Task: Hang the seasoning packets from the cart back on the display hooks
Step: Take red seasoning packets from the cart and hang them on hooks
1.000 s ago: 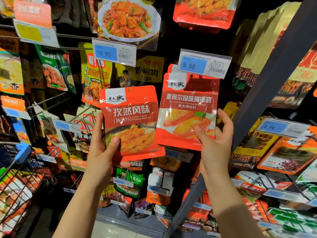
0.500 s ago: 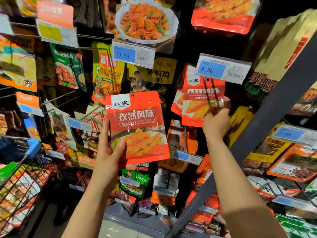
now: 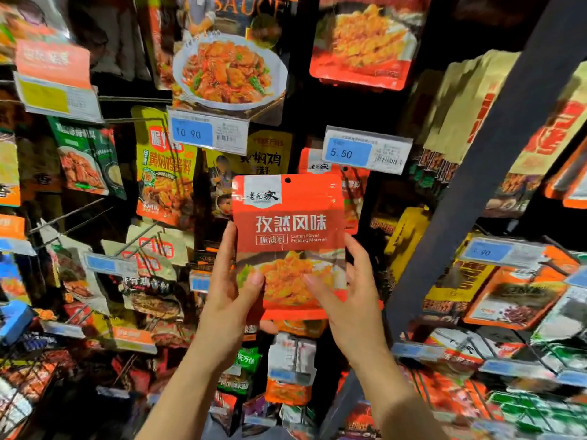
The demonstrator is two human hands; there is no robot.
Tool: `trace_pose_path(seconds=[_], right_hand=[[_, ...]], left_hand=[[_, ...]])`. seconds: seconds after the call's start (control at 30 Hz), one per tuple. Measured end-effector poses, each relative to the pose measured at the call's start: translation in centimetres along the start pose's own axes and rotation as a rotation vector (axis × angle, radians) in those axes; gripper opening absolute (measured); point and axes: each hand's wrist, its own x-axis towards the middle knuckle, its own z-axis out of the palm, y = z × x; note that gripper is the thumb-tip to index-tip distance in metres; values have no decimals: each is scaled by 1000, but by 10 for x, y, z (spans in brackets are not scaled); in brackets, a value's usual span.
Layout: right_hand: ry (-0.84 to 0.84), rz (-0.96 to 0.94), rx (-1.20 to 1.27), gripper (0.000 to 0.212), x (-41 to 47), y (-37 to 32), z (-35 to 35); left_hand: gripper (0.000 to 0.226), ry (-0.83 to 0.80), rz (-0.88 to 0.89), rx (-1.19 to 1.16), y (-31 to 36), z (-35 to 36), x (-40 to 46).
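A red cumin seasoning packet (image 3: 290, 217) with white characters and a hang hole at its top is held upright in front of the display. My left hand (image 3: 227, 290) grips its lower left edge, thumb on the front. My right hand (image 3: 349, 296) grips its lower right edge the same way. Behind the packet's upper right, a similar red packet (image 3: 352, 192) hangs on the hook under the 5.50 price tag (image 3: 365, 150). The hook itself is mostly hidden behind the tag.
Hooks with other seasoning packets fill the wall, among them a yellow packet (image 3: 165, 173) under the 10.90 tag (image 3: 206, 131). A dark shelf post (image 3: 495, 160) slants across the right side. Bare wire hooks (image 3: 73, 214) stick out at left. A wire cart basket (image 3: 19, 395) sits at lower left.
My right hand left the packet hanging on the 5.50 hook and came down to take the cumin packet's right edge. The packet moved right and up, toward that hook.
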Motion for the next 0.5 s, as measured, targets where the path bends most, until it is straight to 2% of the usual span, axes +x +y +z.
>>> trace_pose_path(seconds=[0.13, 0.23, 0.33, 0.43, 0.5], right_hand=[[150, -108, -8, 70, -4, -18, -14], [190, -149, 46, 69, 10, -38, -23], [267, -234, 105, 65, 35, -65, -33], [288, -295, 142, 64, 67, -93, -45], [295, -325, 152, 65, 89, -112, -50]], left_hand=[[73, -126, 80, 99, 10, 14, 10], [69, -177, 185, 249, 25, 22, 27], [50, -38, 320, 338, 51, 28, 55], [42, 211, 621, 426, 77, 31, 87], [43, 327, 818, 608, 84, 32, 117]])
